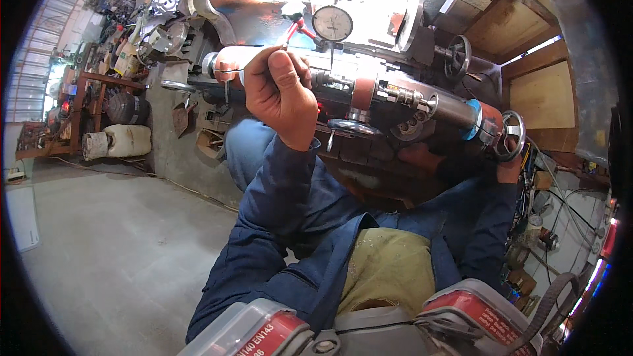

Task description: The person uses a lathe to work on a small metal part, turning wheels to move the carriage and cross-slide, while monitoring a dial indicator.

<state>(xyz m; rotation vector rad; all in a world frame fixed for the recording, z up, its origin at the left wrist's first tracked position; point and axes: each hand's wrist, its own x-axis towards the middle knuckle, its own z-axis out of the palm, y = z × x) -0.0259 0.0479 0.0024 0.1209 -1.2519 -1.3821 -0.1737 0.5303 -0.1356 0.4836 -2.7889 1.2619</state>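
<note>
While the left grip (282, 92) pinches narrowly, contents unclear, the dial gauge (331, 23) sits to its right.

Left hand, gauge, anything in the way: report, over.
Left hand curled beside red arm; hold unclear. Gauge in clear view. Left hand hides part of machine.

Strong glare bleached the far machine (377, 18); shadow darkened its near underside; fisheye distortion bent the wall (31, 59) at left.
</note>
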